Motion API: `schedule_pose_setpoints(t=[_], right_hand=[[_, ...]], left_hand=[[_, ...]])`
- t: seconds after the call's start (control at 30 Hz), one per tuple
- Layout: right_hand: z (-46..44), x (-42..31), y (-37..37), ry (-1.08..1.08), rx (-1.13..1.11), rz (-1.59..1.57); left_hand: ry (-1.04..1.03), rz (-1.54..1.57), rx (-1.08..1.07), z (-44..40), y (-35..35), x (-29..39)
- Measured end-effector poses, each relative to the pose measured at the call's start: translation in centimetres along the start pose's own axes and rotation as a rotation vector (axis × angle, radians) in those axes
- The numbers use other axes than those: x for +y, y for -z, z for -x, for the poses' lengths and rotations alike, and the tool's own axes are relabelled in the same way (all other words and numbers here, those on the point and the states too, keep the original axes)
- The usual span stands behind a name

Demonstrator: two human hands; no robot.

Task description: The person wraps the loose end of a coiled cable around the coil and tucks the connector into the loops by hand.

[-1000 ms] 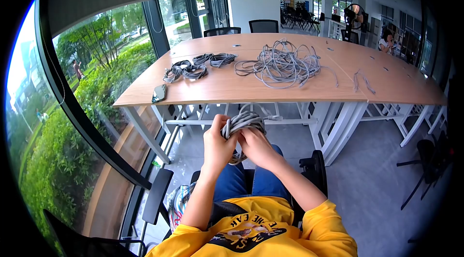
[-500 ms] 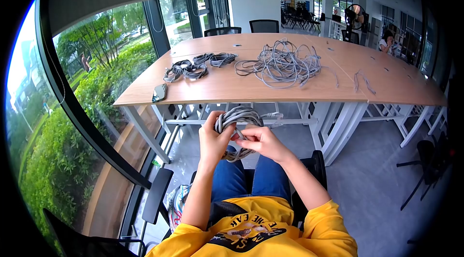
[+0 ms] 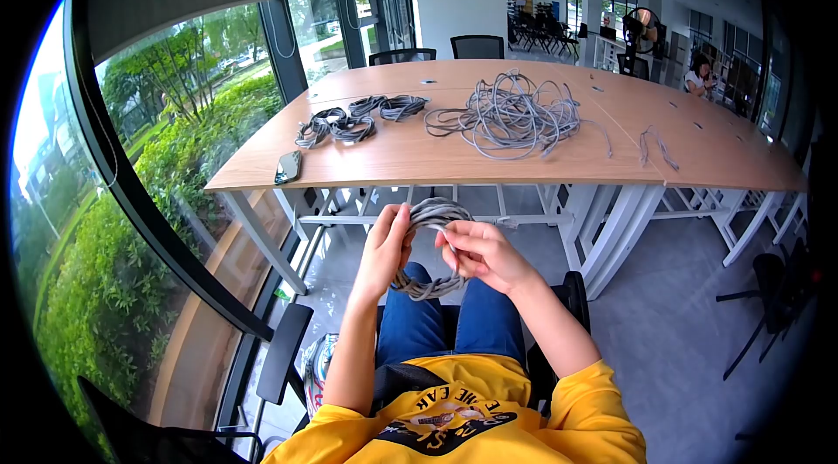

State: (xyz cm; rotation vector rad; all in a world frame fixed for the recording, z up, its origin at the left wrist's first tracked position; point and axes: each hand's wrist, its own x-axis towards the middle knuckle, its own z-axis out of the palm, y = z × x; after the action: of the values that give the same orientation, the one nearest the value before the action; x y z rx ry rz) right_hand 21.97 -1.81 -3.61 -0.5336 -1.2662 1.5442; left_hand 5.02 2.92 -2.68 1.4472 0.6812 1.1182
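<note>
A coil of grey cable (image 3: 430,287) hangs upright above my lap, in front of the table's near edge. My left hand (image 3: 386,246) is wrapped round the coil's left side. On the coil's right side, my right hand (image 3: 478,252) pinches a strand of the same cable between thumb and fingers. A large loose tangle of grey cable (image 3: 515,115) lies on the table beyond my hands. Several coiled cable bundles (image 3: 347,125) rest to its left, and a short piece of cable (image 3: 656,148) lies to its right.
A phone (image 3: 287,168) lies near the front left edge of the wooden table (image 3: 393,169). Two chairs (image 3: 477,47) stand behind the table. A chair armrest (image 3: 285,350) is at my left. A person (image 3: 698,78) sits at the far right, near a fan (image 3: 642,30).
The coil has opened into a clearer ring facing me. My right hand has moved from inside the coil to its right side, and the loose cable end at right no longer sticks out.
</note>
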Motion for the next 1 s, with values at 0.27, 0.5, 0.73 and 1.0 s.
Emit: schedule_pose_setpoints(t=[0.27,0.5,0.73,1.0], right_hand=[[0.1,-0.4,-2.1,-0.090,-0.067,-0.123],[0.2,0.3,-3.1,-0.085,-0.002,0.592],[1.4,-0.9,-3.6,0.061,0.109,1.030],[2.1,-1.6,-4.5,0.435,0.223,1.593]], left_hand=[[-0.465,-0.708,0.384,-0.2,-2.1,-1.1],[-0.434,-0.561,0.446,-0.3,-1.9,-1.0],[-0.580,-0.908,0.484,-0.8,-1.5,-2.5],[-0.339,-0.708,0.127,-0.4,-1.3,-2.5]])
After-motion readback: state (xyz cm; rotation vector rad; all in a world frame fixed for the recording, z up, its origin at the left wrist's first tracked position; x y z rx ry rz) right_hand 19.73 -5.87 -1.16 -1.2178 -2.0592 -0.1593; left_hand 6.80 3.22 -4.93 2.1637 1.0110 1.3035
